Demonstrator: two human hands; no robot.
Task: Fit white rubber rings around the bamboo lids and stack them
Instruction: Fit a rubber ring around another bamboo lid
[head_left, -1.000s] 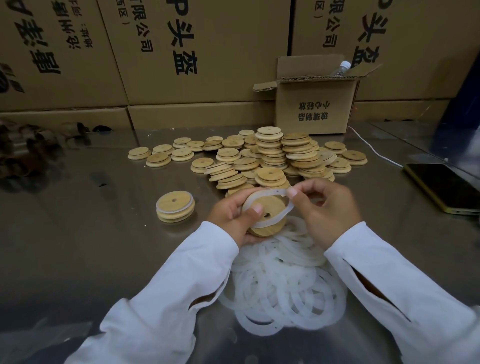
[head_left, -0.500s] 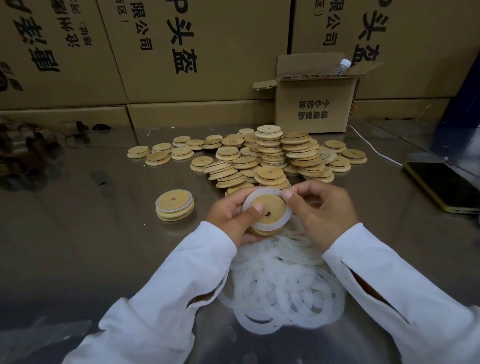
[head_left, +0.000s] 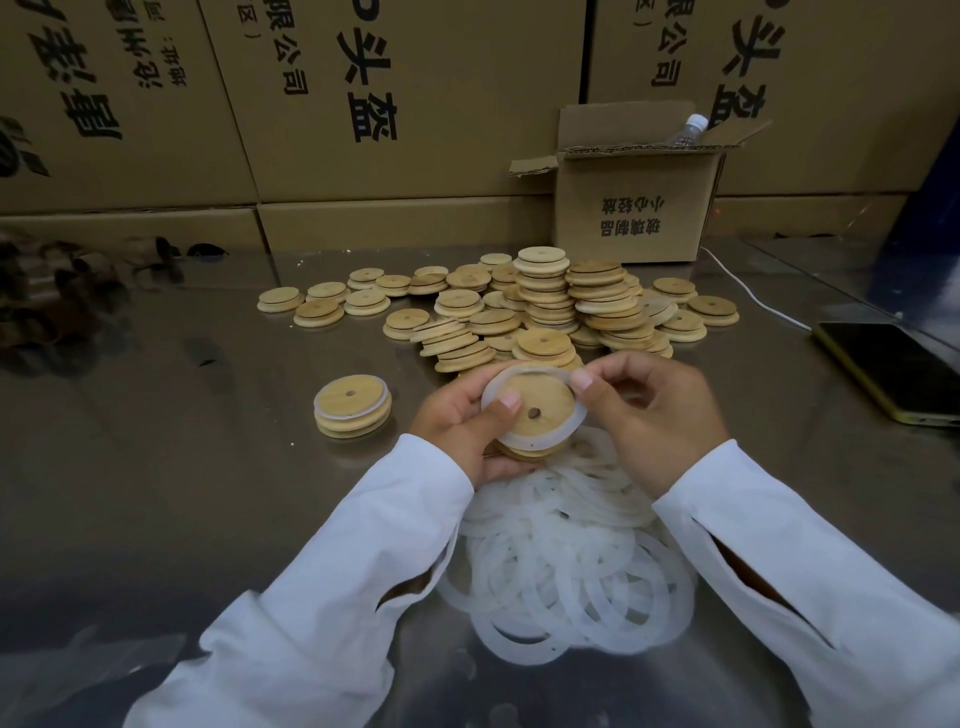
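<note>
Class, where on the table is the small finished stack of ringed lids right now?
In the head view, the finished stack sits alone on the table, just left of the left hand and in front of the pile of bare lids.

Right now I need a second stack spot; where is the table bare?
Bare steel lies left of the finished stack, toward the dark clutter, and right of the right hand before the phone. Crowded: the loose lids behind and the ring pile under the wrists.

Lids: heaped on my desk (head_left: 156, 467), behind my hands.
Rings (head_left: 566, 561): piled between my sleeves.
Finished stack (head_left: 352, 406): left of my hands.
Phone (head_left: 893, 369): far right.
</note>
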